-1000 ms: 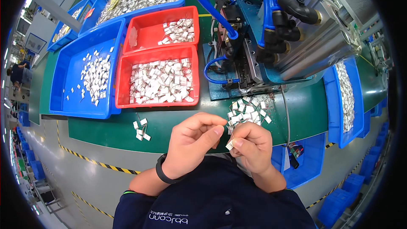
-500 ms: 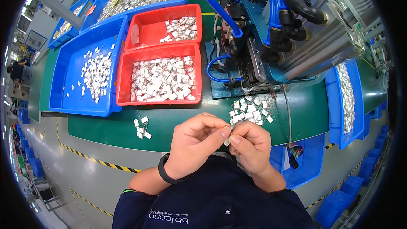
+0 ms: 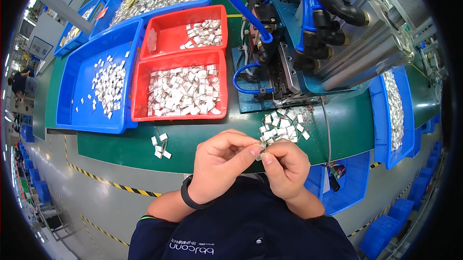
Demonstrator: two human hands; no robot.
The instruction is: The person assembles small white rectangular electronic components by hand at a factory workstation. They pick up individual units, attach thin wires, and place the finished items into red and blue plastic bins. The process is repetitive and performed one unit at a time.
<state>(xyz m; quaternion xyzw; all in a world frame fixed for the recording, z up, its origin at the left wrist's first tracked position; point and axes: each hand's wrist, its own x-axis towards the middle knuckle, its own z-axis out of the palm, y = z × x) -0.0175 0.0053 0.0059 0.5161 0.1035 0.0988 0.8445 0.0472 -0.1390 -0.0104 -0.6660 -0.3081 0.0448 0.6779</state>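
Note:
In front of my body, over the table's near edge, both hands meet at the fingertips around a small white part with thin wires point(image 3: 260, 155). My left hand point(image 3: 223, 161) is closed in a pinch on it, thumb against forefinger. From the other side, the thumb and forefinger of my right hand point(image 3: 288, 169) also pinch it. Fingers cover most of the part. Just beyond my hands a loose pile of similar white parts point(image 3: 285, 126) lies on the green table point(image 3: 193, 137). A few more white parts point(image 3: 160, 147) sit to the left.
Two red bins point(image 3: 179, 118) and a blue bin point(image 3: 91, 121) hold white parts at the left. A machine point(image 3: 289, 89) with blue hoses stands beyond the pile. Another filled blue bin point(image 3: 380, 115) is at the right, and a blue box point(image 3: 349, 190) sits below the table edge.
My fingertips have shifted slightly, and the white part has turned between them and shows less. My right hand has moved a little. The view has shifted slightly.

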